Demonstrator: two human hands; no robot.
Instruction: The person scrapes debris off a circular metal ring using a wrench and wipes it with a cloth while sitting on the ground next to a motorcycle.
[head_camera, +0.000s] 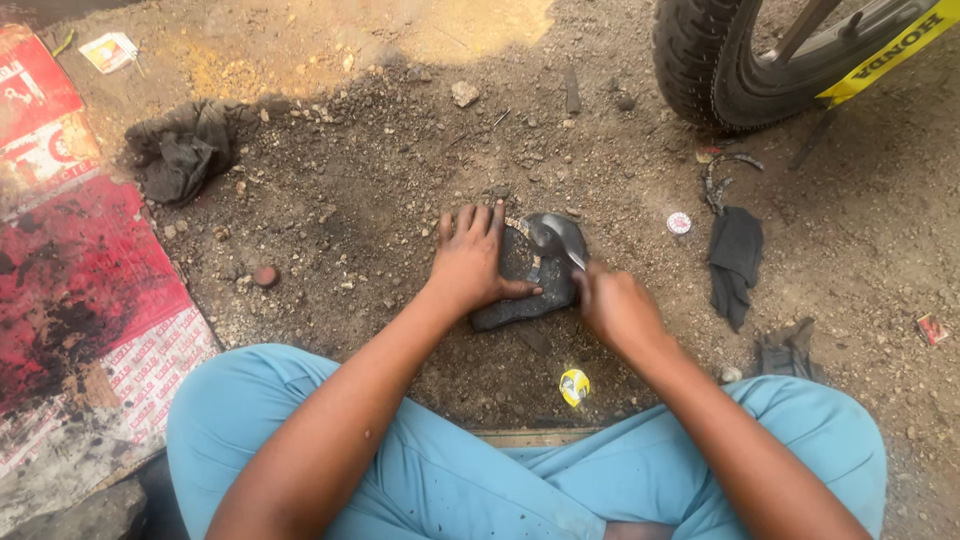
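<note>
Head view: the right hand (615, 305) is closed on a metal tool (556, 240), its blade against the dark rubber piece (525, 290) the left hand (470, 262) presses flat on the dirt ground (350, 200). Scraping seems in hand; next needs steady pressure.

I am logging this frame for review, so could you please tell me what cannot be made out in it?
Head view only:
- Flat black rubber piece on the dirt: its middle is hidden under the left hand.
- Thin metal tool: its grip is hidden inside the right hand, and its tip is blurred.
- Black knobbly tyre: cut off by the top edge.
- Small round yellow cap: too small to identify.
</note>
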